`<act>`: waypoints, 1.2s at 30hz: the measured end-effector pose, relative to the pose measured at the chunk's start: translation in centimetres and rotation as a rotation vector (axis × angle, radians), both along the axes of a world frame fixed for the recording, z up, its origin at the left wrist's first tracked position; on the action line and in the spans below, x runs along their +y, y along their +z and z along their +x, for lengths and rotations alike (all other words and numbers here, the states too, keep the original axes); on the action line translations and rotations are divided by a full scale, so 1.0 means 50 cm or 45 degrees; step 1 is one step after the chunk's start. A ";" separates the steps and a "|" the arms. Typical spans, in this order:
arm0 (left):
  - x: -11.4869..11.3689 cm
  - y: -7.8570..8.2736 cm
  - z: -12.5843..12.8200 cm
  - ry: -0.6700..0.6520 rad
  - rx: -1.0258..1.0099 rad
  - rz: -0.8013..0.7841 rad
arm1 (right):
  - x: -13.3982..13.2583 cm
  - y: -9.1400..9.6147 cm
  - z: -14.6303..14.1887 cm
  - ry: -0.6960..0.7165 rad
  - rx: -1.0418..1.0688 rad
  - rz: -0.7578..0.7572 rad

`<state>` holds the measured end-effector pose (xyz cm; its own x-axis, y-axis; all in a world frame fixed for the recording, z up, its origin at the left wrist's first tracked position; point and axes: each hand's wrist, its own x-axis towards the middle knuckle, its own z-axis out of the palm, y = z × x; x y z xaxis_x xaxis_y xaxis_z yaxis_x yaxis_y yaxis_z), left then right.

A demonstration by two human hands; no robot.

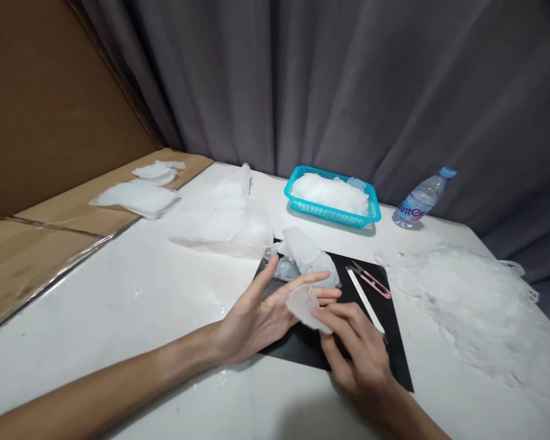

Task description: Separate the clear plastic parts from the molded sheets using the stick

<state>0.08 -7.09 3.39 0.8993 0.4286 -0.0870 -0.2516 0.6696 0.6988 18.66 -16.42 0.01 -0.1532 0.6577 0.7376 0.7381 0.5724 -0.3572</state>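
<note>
My left hand [261,321] is palm up with its fingers stretched out, over the left part of a black mat [297,354]. A small white translucent piece [304,305], thin and curved, is pinched between the thumb and fingers of my right hand [357,351]. It lies in front of my left fingers; whether it touches them I cannot tell. Just beyond, a white cloth-like piece [300,247] and pale bluish pieces [327,272] lie at the mat's far edge. Pink-handled thread snips [376,285] and a narrow white-handled tool [364,299] rest on the mat beside my right hand.
A turquoise basket [332,215] filled with white material stands at the back, with a water bottle [421,198] to its right. White scraps [476,305] are heaped at right. White sheets [215,220] and flat white packs [137,197] lie left, partly on cardboard [73,214].
</note>
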 end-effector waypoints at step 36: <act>-0.008 0.002 0.003 0.663 0.358 1.677 | 0.008 0.041 0.023 0.083 0.804 -0.410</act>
